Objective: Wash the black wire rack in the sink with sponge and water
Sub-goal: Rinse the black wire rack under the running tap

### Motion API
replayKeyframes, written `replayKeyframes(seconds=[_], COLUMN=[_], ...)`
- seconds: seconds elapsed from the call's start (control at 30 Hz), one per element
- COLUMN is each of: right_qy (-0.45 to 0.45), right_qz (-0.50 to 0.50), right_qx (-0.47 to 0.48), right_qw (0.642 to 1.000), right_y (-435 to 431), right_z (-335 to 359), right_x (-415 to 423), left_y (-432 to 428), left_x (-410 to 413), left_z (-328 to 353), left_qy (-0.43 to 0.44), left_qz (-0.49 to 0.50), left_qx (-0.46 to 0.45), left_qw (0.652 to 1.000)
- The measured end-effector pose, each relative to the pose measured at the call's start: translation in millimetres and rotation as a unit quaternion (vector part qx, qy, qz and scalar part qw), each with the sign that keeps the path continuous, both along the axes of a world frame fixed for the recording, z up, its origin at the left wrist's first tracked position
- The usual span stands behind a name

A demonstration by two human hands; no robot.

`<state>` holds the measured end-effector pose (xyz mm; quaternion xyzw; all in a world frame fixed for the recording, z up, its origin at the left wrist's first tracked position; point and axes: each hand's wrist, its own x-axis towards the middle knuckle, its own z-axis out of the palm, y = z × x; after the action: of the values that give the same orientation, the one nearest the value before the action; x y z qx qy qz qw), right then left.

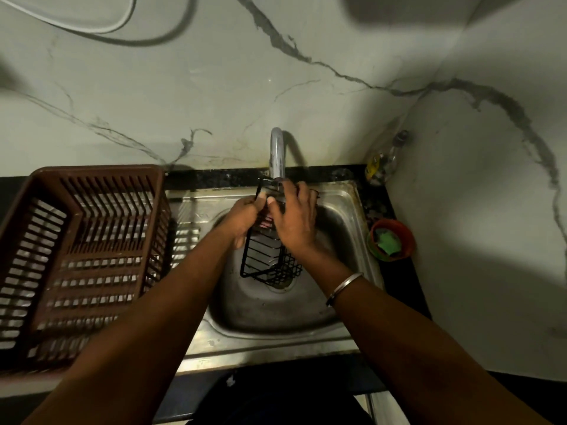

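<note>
The black wire rack (270, 259) stands tilted in the steel sink (343, 228), its upper end right under the chrome tap (277, 154). My left hand (245, 217) grips the rack's left side. My right hand (294, 219) lies over the rack's upper part, fingers spread across the wires. Something pinkish shows between my two hands; I cannot tell what it is. A green sponge (389, 242) lies in an orange bowl (406, 234) on the counter to the right of the sink.
A brown slatted plastic basket (76, 256) fills the drainboard on the left. A clear bottle (383, 162) stands in the back right corner. Marble wall rises behind the tap and to the right. A metal bangle sits on my right wrist.
</note>
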<state>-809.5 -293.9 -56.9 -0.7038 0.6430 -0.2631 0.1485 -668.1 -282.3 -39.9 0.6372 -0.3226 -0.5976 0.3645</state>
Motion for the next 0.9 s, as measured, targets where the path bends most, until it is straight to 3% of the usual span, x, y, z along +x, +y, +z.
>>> replayKeyframes(seconds=[0.07, 0.2, 0.37, 0.5, 0.73, 0.9], right_qy=[0.031, 0.011, 0.118, 0.124, 0.163, 0.143], right_qz=[0.027, 0.004, 0.079, 0.027, 0.103, 0.095], right_qx=[0.016, 0.021, -0.022, -0.020, -0.097, -0.066], right_qw=[0.999, 1.000, 0.990, 0.992, 0.976, 0.983], right_y=[3.3, 6.1, 8.0, 1.6, -14.0, -14.6], right_z=[-0.9, 1.0, -1.6, 2.1, 11.2, 14.0], right_x=[0.3, -4.7, -0.4, -1.0, 4.7, 11.9], left_y=[-7.1, -9.4, -4.2, -2.8, -0.4, 5.4], left_x=[-6.2, -15.2, -28.6, -30.5, -20.6, -15.5], left_z=[6.3, 8.1, 3.0, 5.3, 3.9, 10.2], left_qy=[0.039, 0.079, 0.100, 0.125, 0.146, 0.162], left_qz=[0.052, 0.076, 0.100, 0.102, 0.106, 0.100], left_qx=[-0.008, 0.027, 0.019, 0.026, 0.030, 0.035], left_qw=[0.998, 0.994, 0.990, 0.987, 0.983, 0.981])
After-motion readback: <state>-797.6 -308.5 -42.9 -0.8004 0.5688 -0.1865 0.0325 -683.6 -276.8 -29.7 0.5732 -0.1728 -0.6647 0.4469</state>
